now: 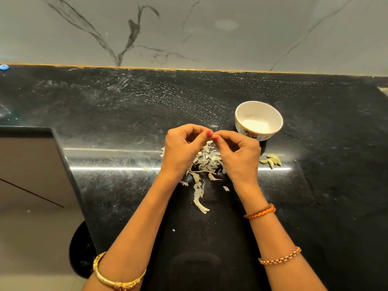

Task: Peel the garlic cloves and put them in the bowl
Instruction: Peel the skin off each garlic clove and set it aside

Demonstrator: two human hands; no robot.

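Note:
My left hand and my right hand meet thumb to thumb above a heap of papery garlic skins on the black counter. Both have curled fingers and pinch a small garlic clove between the fingertips; the clove itself is mostly hidden by my thumbs. A white bowl with a flower pattern stands just right of and behind my right hand, and its inside looks bare. A small cluster of garlic cloves lies on the counter to the right of my right wrist.
The black stone counter runs back to a grey marbled wall. Its left edge drops off to the floor and a cabinet front. More skin strips lie toward me between my forearms. A blue object sits at the far left.

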